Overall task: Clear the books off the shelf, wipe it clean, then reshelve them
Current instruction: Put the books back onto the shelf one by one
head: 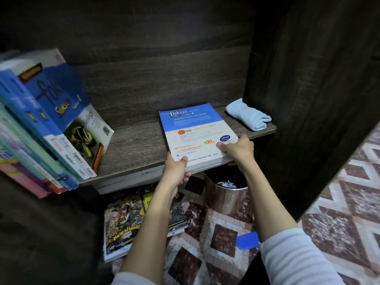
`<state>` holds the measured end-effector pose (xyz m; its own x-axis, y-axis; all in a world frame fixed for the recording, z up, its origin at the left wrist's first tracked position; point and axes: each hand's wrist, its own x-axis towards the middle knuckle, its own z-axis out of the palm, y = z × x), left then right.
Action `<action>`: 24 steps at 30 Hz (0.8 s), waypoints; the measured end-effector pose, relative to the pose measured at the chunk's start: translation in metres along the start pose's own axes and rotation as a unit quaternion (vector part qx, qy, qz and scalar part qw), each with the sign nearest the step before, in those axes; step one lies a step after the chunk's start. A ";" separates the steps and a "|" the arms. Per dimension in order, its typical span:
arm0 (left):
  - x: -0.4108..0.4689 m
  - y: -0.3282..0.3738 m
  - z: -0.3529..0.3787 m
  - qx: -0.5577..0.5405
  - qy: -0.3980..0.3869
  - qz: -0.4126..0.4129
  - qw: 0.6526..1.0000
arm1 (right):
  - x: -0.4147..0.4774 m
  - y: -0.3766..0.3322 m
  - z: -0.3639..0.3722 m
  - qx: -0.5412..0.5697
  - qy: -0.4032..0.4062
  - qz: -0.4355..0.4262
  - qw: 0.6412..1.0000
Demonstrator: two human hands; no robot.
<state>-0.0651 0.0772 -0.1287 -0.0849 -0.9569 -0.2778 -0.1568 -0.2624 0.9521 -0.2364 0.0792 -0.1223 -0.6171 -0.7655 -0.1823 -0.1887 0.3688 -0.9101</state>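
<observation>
A blue-and-white "fokus" book (195, 132) lies flat, back cover up, on the dark wooden shelf (133, 149), its near edge overhanging the front. My left hand (176, 171) grips its near left corner, thumb on top. My right hand (238, 149) holds the near right corner, thumb on the cover and fingers beneath. A row of blue, teal and pink books (47, 128) leans at the shelf's left end. A folded light-blue cloth (248, 116) sits on the shelf's right end.
On the patterned tile floor below lie comic magazines (123, 223) and more books. A shiny metal bin (226, 194) stands under the shelf's right part. A blue object (246, 240) shows beside my right forearm. A dark side panel (308, 99) walls the right.
</observation>
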 end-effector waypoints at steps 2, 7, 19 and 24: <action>0.000 -0.001 0.002 0.005 0.007 -0.004 1.000 | 0.003 -0.001 -0.001 0.002 -0.012 -0.006 1.000; 0.001 0.000 0.004 0.007 0.019 -0.008 1.000 | 0.011 -0.007 0.001 -0.005 -0.026 0.007 1.000; -0.010 0.011 -0.021 0.060 -0.052 -0.029 0.996 | -0.017 -0.028 -0.003 -0.248 0.031 -0.036 0.967; 0.001 0.010 -0.045 0.097 -0.025 -0.038 0.994 | -0.033 -0.037 0.006 -0.289 0.058 -0.079 0.952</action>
<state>-0.0223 0.0683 -0.1133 -0.1135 -0.9263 -0.3593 -0.3510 -0.3010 0.8867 -0.2040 0.0876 -0.0850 -0.6206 -0.7840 0.0122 -0.6535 0.5085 -0.5607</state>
